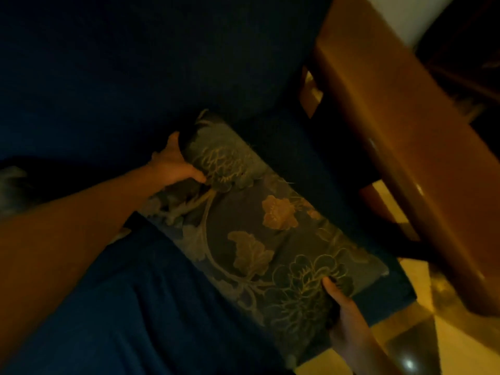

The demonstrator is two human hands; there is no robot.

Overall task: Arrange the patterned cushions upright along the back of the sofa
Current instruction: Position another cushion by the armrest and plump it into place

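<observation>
On sofa (135,77), 1 patterned cushion (259,231), 2 hands gripping

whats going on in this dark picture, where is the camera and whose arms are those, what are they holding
There is one picture, taken by a wide-angle camera worn on a person's head, looking down at their own bare arms. No machine is involved.

The dark blue surface filling most of the view is a sofa. The orange-brown piece at the right is its wooden armrest, with pale floor showing below it.

Both hands hold one patterned cushion, greyish with gold and orange flowers. The left hand grips its far end, near the sofa's back. The right hand grips its near end, thumb on top. The cushion lies slanted across the seat, not yet upright against the back.
</observation>
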